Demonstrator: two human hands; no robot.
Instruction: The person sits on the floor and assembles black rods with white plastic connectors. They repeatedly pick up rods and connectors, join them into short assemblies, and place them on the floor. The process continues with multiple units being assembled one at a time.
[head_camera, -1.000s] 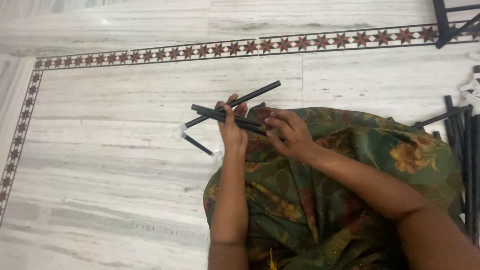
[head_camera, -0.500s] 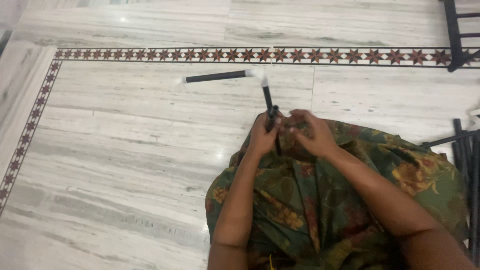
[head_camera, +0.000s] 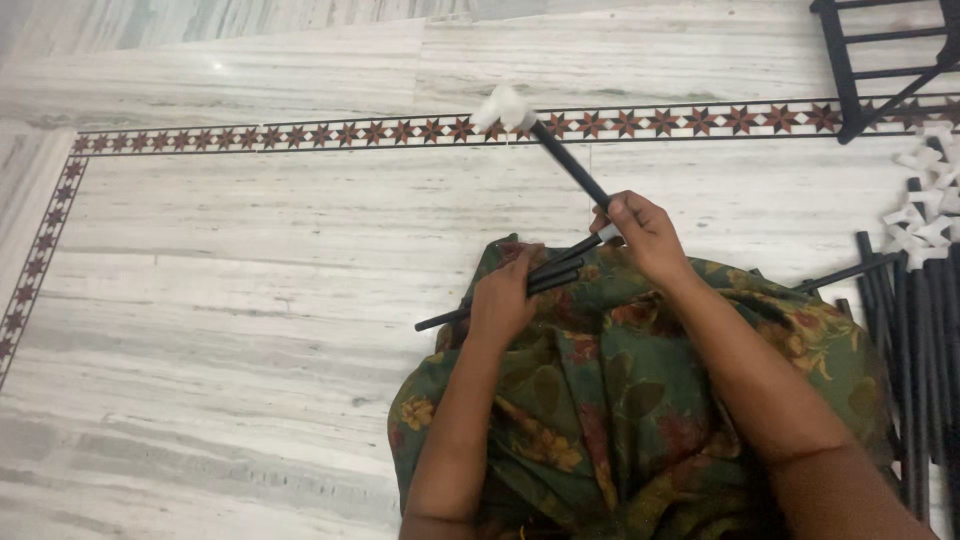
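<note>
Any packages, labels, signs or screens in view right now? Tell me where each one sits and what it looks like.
None in view: no package, label, sign or screen. Only bare things show: thin black metal rods in the left hand, a black rod with a white plastic connector in the right hand, on a grey marble floor.

The floor (head_camera: 250, 300) is pale marble with grey and greenish veins running mostly across the view. A narrow inlaid border (head_camera: 300, 133) of dark red stars crosses the upper part and turns down along the left edge. A small bright glint of light (head_camera: 218, 66) sits on the polished stone beyond the border. A black metal frame (head_camera: 880, 60) stands at the top right corner.
</note>
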